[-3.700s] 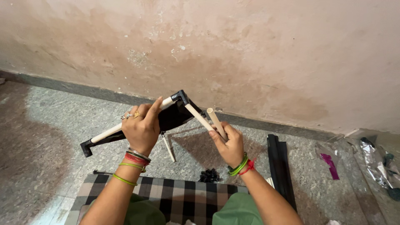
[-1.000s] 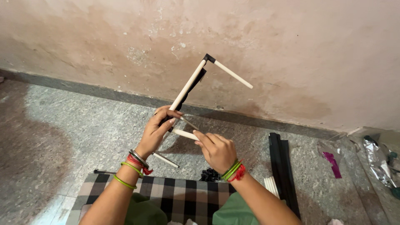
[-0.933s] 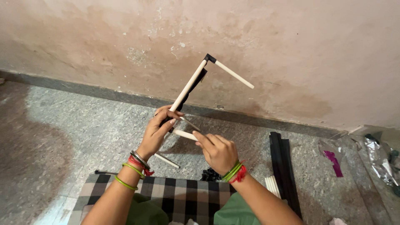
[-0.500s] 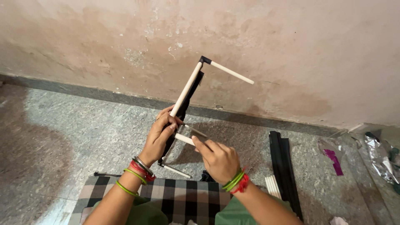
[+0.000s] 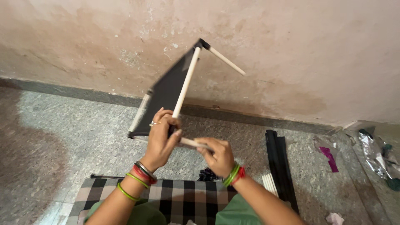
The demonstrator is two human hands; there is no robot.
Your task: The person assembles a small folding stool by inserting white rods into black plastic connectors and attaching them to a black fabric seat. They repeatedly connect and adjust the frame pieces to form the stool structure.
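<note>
Comparing with the view half a second earlier, the frame of pale rods and black cloth (image 5: 166, 96) is seen swung wider, so that the cloth now shows as a broad dark triangle where only a narrow strip was seen.

Nearest, a checked cloth (image 5: 183, 204) is spread over the lap, its lower edge cut off by the picture. Above it, the left hand (image 5: 161, 139) is closed around the lower end of the long rod (image 5: 186, 81), which is held tilted up toward the wall. Just beside it, the right hand (image 5: 216, 155) is pinched shut on a short pale rod (image 5: 189, 143) that lies crosswise and reaches to the left hand; whether its end sits in a joint cannot be told, since the fingers cover it.

At the top, a black corner piece (image 5: 203, 43) joins the long rod to another rod (image 5: 227, 61). The frame's far edge is blurred.

On the stone floor to the right, black bars (image 5: 278, 162) and white rods (image 5: 270, 183) lie side by side, and crumpled wrappers (image 5: 375, 152) lie near the wall (image 5: 291, 50).
</note>
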